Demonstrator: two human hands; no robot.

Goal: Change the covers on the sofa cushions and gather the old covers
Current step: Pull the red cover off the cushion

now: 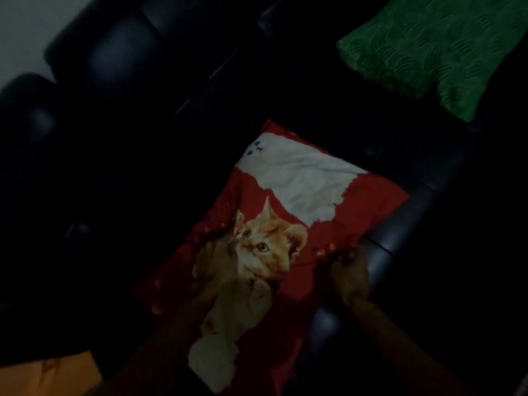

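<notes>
Your right hand (347,274) pinches the cat-print cushion (300,201) at its 4 o'clock edge. Your left hand (213,260) lies on the cushion, its fingers too dim to tell. A green cushion (434,50) sits at 1 o'clock on the sofa (114,67).

We see a dark, glossy leather-look sofa (120,52) carrying two cushions: a red cushion printed with an orange kitten and a white cat (297,201) on its seat, and a green textured cushion (434,50) further along, well apart.
</notes>
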